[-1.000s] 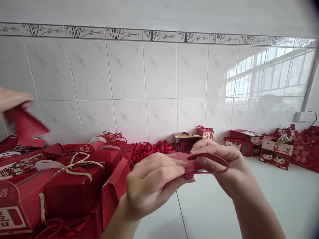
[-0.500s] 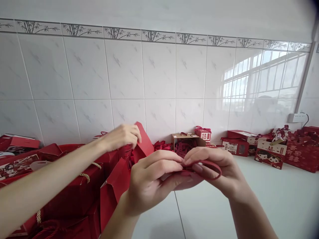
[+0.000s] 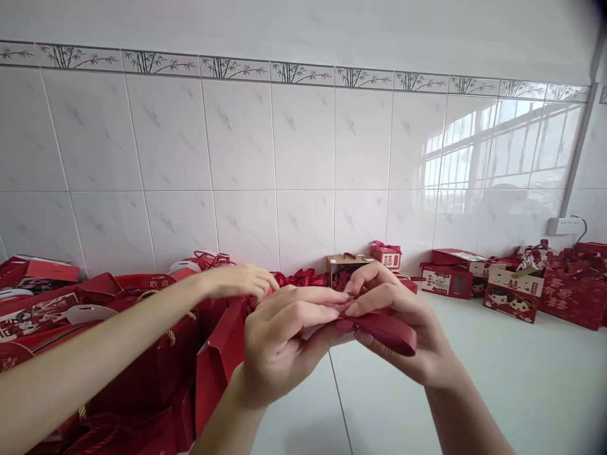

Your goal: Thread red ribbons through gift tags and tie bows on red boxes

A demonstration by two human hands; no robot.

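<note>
A dark red ribbon [image 3: 393,333] is pinched between my two hands over the white tabletop, with one loop sticking out to the right. My left hand [image 3: 289,341] closes on the ribbon's gathered part, fingers pressed together against the thumb. On the other side my right hand [image 3: 403,309] grips the ribbon near the base of the loop, its thumb below. The spot where the ribbon meets the fingertips is mostly hidden by my fingers.
Another person's hand [image 3: 241,281] reaches in from the left over red gift boxes [image 3: 137,360]. At the wall stand a cardboard box [image 3: 336,268] and a small red box [image 3: 386,254]. Red printed boxes [image 3: 515,294] and a red bag [image 3: 576,291] sit at right.
The ribbon loop has turned and dropped lower, now showing its broad side. My right fingers have shifted on it. The other person's hand has lowered, and the red card piece it held is mostly hidden.
</note>
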